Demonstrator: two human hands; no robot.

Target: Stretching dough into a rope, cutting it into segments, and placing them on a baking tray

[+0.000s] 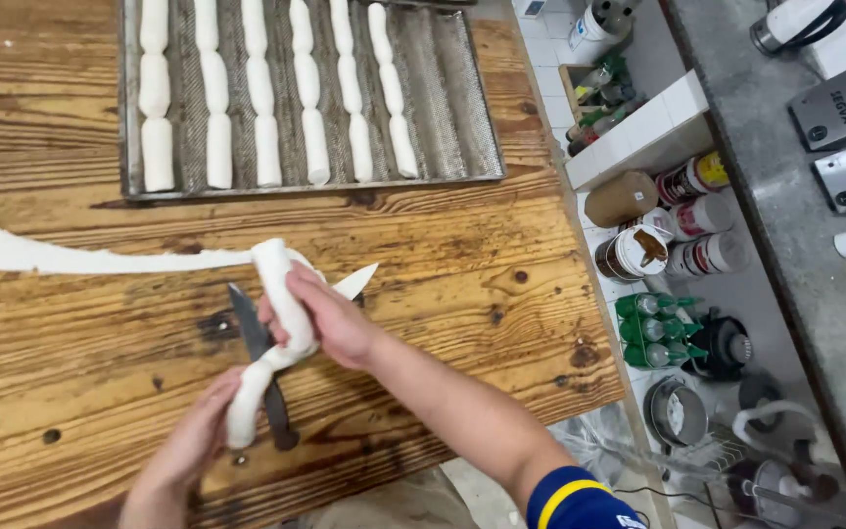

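My right hand (330, 315) grips the upper part of a white dough roll (276, 279), just above the wooden table (462, 264). My left hand (193, 441) holds the lower end of the same roll, which bends between the two hands. A dark-handled knife (258, 338) lies on the table under the dough, its pale tip showing to the right of my right hand. A long flat strip of dough (61, 255) stretches to the left edge of the table.
A perforated metal baking tray (462, 108) at the far side holds several rows of shaped dough pieces (261, 108). To the right of the table, lower down, stand cans, green bottles (653, 328) and jars on a tiled shelf and floor. A grey counter (785, 216) runs along the right.
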